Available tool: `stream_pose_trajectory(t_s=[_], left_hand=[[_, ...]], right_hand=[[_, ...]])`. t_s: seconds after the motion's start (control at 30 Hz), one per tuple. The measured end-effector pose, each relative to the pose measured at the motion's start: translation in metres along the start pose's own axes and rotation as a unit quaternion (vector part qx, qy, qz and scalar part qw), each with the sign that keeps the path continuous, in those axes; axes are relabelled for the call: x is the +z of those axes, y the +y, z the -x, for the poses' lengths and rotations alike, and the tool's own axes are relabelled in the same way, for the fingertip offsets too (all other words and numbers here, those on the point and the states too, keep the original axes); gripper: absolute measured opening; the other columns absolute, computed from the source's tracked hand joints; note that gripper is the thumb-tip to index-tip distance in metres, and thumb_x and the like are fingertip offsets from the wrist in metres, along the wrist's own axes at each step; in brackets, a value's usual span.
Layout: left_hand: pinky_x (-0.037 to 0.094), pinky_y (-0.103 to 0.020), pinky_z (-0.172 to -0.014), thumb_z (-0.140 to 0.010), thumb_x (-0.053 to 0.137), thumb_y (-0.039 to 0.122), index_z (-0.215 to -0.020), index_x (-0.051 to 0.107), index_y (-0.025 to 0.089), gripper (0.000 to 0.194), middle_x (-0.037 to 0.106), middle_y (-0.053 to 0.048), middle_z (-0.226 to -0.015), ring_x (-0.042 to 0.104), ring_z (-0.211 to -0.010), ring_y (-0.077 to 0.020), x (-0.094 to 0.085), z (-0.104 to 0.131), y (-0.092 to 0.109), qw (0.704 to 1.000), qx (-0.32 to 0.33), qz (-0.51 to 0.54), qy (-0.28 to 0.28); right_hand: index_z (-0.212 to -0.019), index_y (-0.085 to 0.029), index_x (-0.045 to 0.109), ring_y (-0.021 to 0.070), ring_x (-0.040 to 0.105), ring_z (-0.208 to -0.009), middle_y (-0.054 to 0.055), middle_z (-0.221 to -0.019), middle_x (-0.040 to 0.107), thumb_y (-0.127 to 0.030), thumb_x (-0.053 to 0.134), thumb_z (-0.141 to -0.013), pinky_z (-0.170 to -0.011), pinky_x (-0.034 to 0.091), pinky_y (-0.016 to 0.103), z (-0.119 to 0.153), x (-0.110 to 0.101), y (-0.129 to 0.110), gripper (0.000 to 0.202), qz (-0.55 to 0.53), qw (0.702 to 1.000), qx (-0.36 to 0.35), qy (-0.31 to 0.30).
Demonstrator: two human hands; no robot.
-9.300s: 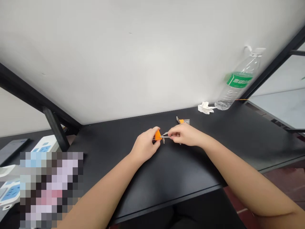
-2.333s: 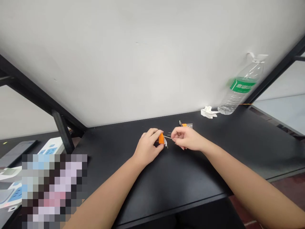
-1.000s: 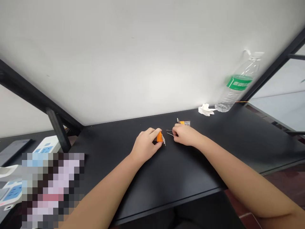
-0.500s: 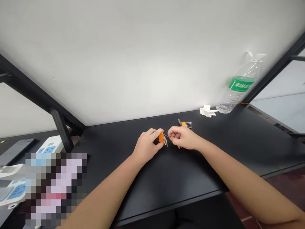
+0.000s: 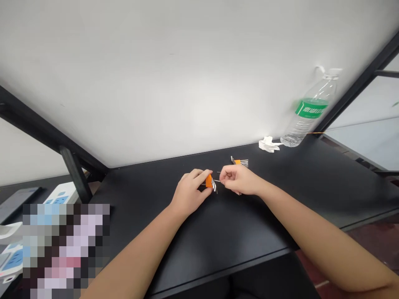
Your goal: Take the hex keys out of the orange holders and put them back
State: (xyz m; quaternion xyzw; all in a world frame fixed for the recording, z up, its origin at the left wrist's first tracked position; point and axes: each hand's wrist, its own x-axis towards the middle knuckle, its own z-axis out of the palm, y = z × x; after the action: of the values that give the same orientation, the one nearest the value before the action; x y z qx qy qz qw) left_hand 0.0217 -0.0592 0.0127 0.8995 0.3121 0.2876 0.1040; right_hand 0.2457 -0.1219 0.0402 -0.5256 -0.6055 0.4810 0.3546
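Observation:
My left hand [image 5: 193,190] is closed around an orange hex key holder [image 5: 209,181], thumb below and fingers above. Several metal hex keys [image 5: 214,185] stick out of its right side. Just to the right, my right hand [image 5: 234,179] pinches a thin hex key [image 5: 217,181] whose left end reaches the holder; whether it sits in a slot I cannot tell. Behind my right hand lies a second orange holder [image 5: 237,162] with several hex keys, partly hidden by my fingers.
On the black table [image 5: 237,232], a crumpled white tissue [image 5: 268,144] lies near the wall beside a clear plastic bottle [image 5: 308,112] with a green label. At left are white and blue power strips [image 5: 59,198], a dark flat device [image 5: 18,203] and a blurred-out patch.
My right hand's hex key has levelled out and moved slightly lower against the holder. The whole view has shifted a little; my left hand keeps its hold.

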Motion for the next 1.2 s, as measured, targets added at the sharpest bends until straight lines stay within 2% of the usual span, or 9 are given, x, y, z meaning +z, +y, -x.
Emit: stream_pose_trajectory(t_s=[0.3, 0.53, 0.7, 0.83, 0.93, 1.03, 1.1, 1.2], left_hand=[[0.057, -0.028, -0.083, -0.085, 0.066, 0.019, -0.127, 0.065, 0.028, 0.043, 0.068, -0.003, -0.113, 0.067, -0.092, -0.0157, -0.001, 0.001, 0.001, 1.000, -0.019, 0.006, -0.018], [0.056, -0.026, -0.080, -0.086, 0.065, 0.018, -0.127, 0.064, 0.027, 0.042, 0.067, -0.003, -0.113, 0.068, -0.093, -0.0155, 0.000, 0.002, 0.001, 1.000, -0.005, 0.022, -0.015], [0.054, -0.027, -0.080, -0.087, 0.066, 0.021, -0.126, 0.062, 0.026, 0.039, 0.067, -0.003, -0.112, 0.067, -0.094, -0.0157, 0.003, 0.002, 0.000, 0.999, 0.018, 0.036, -0.028], [0.050, -0.030, -0.079, -0.088, 0.066, 0.022, -0.117, 0.063, 0.024, 0.029, 0.067, -0.003, -0.104, 0.065, -0.092, -0.0171, 0.003, 0.001, 0.006, 0.998, 0.035, 0.016, -0.054], [0.046, -0.032, -0.078, -0.087, 0.065, 0.020, -0.106, 0.064, 0.022, 0.018, 0.066, -0.001, -0.094, 0.064, -0.087, -0.0173, 0.003, 0.000, 0.011, 0.996, 0.045, 0.000, -0.073], [0.044, -0.032, -0.078, -0.087, 0.066, 0.021, -0.105, 0.063, 0.022, 0.018, 0.066, -0.001, -0.092, 0.063, -0.086, -0.0174, 0.006, 0.000, 0.011, 0.997, 0.039, 0.002, -0.064], [0.043, -0.032, -0.077, -0.087, 0.067, 0.022, -0.104, 0.064, 0.021, 0.017, 0.067, -0.001, -0.092, 0.064, -0.086, -0.0177, 0.008, 0.000, 0.009, 0.998, 0.034, 0.000, -0.059], [0.042, -0.033, -0.076, -0.087, 0.065, 0.019, -0.092, 0.062, 0.019, 0.005, 0.067, -0.002, -0.090, 0.064, -0.083, -0.0173, 0.010, -0.001, 0.007, 0.997, 0.036, -0.002, -0.063]], right_hand=[[-0.080, -0.019, 0.057, 0.0076, 0.049, -0.037, -0.009, -0.053, 0.051, -0.015, 0.060, -0.077, -0.037, 0.033, 0.018, 0.000, -0.002, -0.006, 0.006, -0.042, 0.999, 0.016, 0.014], [-0.080, -0.019, 0.058, 0.0075, 0.047, -0.037, -0.009, -0.051, 0.050, -0.020, 0.064, -0.082, -0.036, 0.033, 0.017, -0.001, -0.002, -0.003, 0.007, -0.069, 0.997, 0.025, 0.007], [-0.086, -0.017, 0.062, 0.0070, 0.047, -0.039, -0.005, -0.058, 0.058, -0.034, 0.073, -0.084, -0.036, 0.038, 0.019, -0.003, -0.002, -0.001, 0.021, -0.154, 0.986, 0.044, 0.033], [-0.088, -0.019, 0.056, 0.0078, 0.048, -0.041, -0.005, -0.063, 0.060, -0.041, 0.077, -0.083, -0.037, 0.039, 0.020, -0.006, 0.006, 0.002, 0.031, -0.164, 0.985, 0.038, 0.029], [-0.086, -0.023, 0.047, 0.0092, 0.047, -0.041, -0.008, -0.060, 0.056, -0.041, 0.073, -0.087, -0.038, 0.036, 0.020, -0.008, 0.016, 0.004, 0.032, -0.110, 0.993, 0.012, 0.033], [-0.085, -0.023, 0.046, 0.0110, 0.050, -0.047, -0.007, -0.060, 0.054, -0.038, 0.063, -0.094, -0.046, 0.037, 0.023, -0.008, 0.025, 0.004, 0.025, 0.020, 0.995, -0.040, 0.084], [-0.089, -0.023, 0.049, 0.0131, 0.056, -0.058, -0.003, -0.071, 0.060, -0.032, 0.055, -0.098, -0.056, 0.042, 0.025, -0.006, 0.032, 0.002, 0.015, 0.125, 0.982, -0.092, 0.110], [-0.101, -0.022, 0.052, 0.0166, 0.061, -0.075, 0.002, -0.089, 0.065, -0.023, 0.045, -0.101, -0.068, 0.044, 0.029, 0.000, 0.041, -0.002, 0.007, 0.231, 0.957, -0.154, 0.087]])
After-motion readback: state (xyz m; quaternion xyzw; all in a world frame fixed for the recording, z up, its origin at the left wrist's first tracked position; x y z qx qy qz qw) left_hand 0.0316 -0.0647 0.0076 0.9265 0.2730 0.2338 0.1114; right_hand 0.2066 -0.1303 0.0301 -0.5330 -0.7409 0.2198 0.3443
